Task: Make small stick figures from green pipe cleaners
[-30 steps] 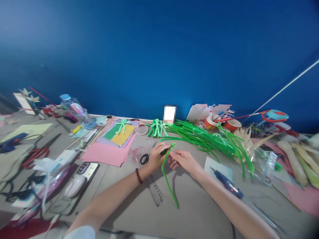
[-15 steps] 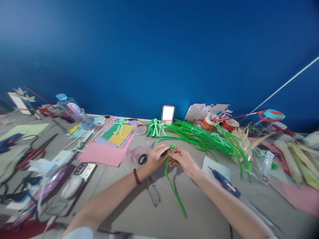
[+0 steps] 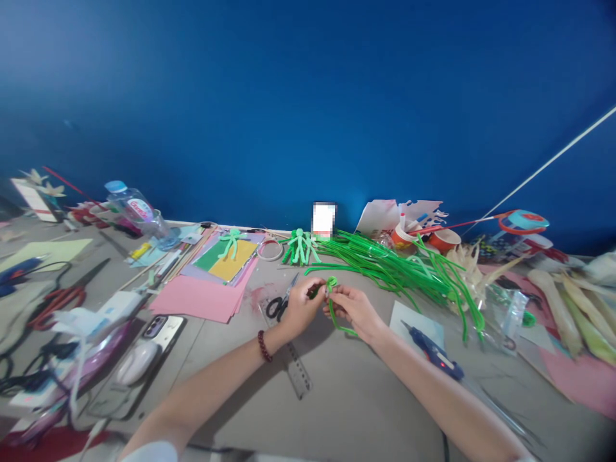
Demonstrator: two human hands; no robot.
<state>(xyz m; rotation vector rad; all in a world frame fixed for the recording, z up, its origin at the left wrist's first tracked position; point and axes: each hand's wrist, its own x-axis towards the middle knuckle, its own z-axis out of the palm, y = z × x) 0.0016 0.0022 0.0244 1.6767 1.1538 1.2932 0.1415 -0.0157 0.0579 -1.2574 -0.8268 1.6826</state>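
A green fuzzy stem (image 3: 335, 318) with a small coil at its top is pinched between my two hands above the grey table. My left hand (image 3: 304, 305), with a dark red bead bracelet at the wrist, has its fingers closed at the left of the coil. From the right, my right hand (image 3: 353, 311) grips the stem just below the coil. The stem's lower end runs out under my right hand. Black-handled scissors (image 3: 276, 308) and a clear ruler (image 3: 299, 372) lie beside and below my left hand.
Behind my hands are a pile of green stems (image 3: 399, 263) and a light green figure (image 3: 301, 244). A blue glue gun (image 3: 436, 355) lies at the right, pink paper (image 3: 202, 298) at the left. A phone (image 3: 158, 337) and a bottle (image 3: 139, 208) are further left.
The stem's long tail, which hung down toward the front of the table, is now bent up and to the right beneath my right hand. The coil is slightly more exposed.
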